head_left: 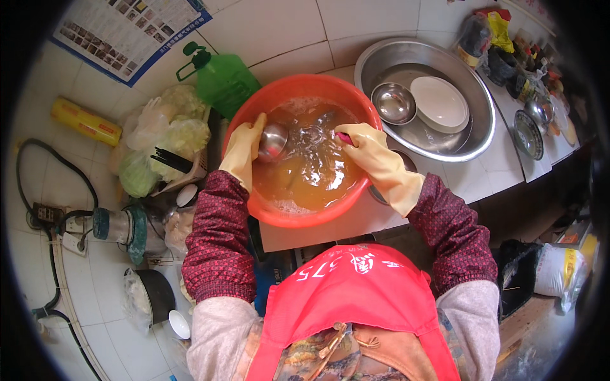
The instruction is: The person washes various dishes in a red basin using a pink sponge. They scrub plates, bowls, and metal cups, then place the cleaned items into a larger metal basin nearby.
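Note:
An orange-red plastic basin point(300, 219) holds cloudy brownish water with suds at its edges. Over its left side, my left hand point(244, 149), in a pale yellow rubber glove, grips a small shiny metal bowl point(274, 140) by the rim. On the right side, my right hand point(373, 152), gloved the same way, is closed on a small dark pink thing point(344, 138) just above the water; its kind cannot be made out, though it may be a cloth. Dark shapes under the surface are too murky to name.
To the right stands a wide steel basin point(467, 152) holding white plates point(440, 101) and a metal bowl point(394, 103). A green plastic jug point(223, 79) is behind on the left, beside a basket of bagged cabbages point(168, 127). Jars and bags crowd the far right.

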A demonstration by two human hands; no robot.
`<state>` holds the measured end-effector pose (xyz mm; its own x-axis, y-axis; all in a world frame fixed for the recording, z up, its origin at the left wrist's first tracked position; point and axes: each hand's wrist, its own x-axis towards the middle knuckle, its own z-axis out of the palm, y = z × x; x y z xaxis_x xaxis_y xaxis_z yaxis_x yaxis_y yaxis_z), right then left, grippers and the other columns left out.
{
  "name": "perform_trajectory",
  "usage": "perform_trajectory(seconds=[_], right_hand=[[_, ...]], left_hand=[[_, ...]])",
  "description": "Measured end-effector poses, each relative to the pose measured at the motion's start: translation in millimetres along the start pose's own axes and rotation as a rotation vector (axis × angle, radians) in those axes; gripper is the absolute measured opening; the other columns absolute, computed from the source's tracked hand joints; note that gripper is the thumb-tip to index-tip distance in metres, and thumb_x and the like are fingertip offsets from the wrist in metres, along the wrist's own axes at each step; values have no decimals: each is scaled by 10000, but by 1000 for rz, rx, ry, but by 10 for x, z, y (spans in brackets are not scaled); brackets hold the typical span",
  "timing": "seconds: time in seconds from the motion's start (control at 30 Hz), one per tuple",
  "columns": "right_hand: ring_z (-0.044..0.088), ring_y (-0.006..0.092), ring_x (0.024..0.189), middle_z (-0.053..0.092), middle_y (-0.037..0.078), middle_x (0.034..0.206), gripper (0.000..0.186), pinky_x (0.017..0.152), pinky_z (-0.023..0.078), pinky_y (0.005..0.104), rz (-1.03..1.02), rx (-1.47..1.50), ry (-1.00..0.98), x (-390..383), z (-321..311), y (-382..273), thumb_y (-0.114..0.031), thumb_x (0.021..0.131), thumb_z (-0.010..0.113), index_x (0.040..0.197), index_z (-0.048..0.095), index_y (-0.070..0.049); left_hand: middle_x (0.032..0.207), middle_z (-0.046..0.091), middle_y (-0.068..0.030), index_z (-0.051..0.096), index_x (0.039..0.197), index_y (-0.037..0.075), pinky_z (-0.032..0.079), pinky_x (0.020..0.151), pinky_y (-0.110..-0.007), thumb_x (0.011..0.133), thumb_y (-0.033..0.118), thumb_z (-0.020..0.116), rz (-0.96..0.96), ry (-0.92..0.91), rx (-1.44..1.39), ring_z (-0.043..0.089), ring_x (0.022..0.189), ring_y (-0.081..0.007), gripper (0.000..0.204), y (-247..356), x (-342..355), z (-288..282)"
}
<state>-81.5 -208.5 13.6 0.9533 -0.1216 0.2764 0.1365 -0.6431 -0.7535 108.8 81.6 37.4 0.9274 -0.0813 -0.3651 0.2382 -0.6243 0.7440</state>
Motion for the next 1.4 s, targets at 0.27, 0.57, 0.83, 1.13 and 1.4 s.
perform_trajectory(seconds=[0.27,0.57,0.83,1.13,1.4], right_hand=[[730,408,1124,780,197,1151,220,973,571,485,-67,5,96,7,99,103,-183,1004,730,1198,786,-94],[762,377,1077,796,186,1140,225,937,603,445,-88,-18,151,1,138,177,-222,1024,788,1211,818,-101],[766,377,1056,802,181,1116,213,920,607,450,-139,-53,202,34,195,217,-234,1024,789,1194,822,-110],[739,414,1008,769,175,971,162,836,561,528,-97,-47,208,69,152,92,-221,1024,695,1080,752,-80],[770,334,1107,818,170,1108,259,979,606,424,-106,-158,192,92,238,336,-141,997,801,1250,813,-88]], left_hand=[[1398,770,-181,721,1480,55,493,1143,-361,1171,597,422,77,-81,109,698,1337,-310,692,-408,659,516],[1367,766,-176,501,1661,93,578,956,-380,1186,134,435,970,-350,546,755,1106,-261,481,-618,682,532],[872,708,-86,705,1233,47,566,750,-357,1188,291,509,244,-565,247,683,758,-210,316,-26,-75,658],[920,728,-52,739,1129,63,567,743,-317,1192,442,533,24,-672,-284,696,756,-172,436,178,-673,771],[1353,762,-94,688,1414,41,611,1011,-351,1159,229,616,77,-775,-778,761,1190,-202,325,112,-943,1223]])
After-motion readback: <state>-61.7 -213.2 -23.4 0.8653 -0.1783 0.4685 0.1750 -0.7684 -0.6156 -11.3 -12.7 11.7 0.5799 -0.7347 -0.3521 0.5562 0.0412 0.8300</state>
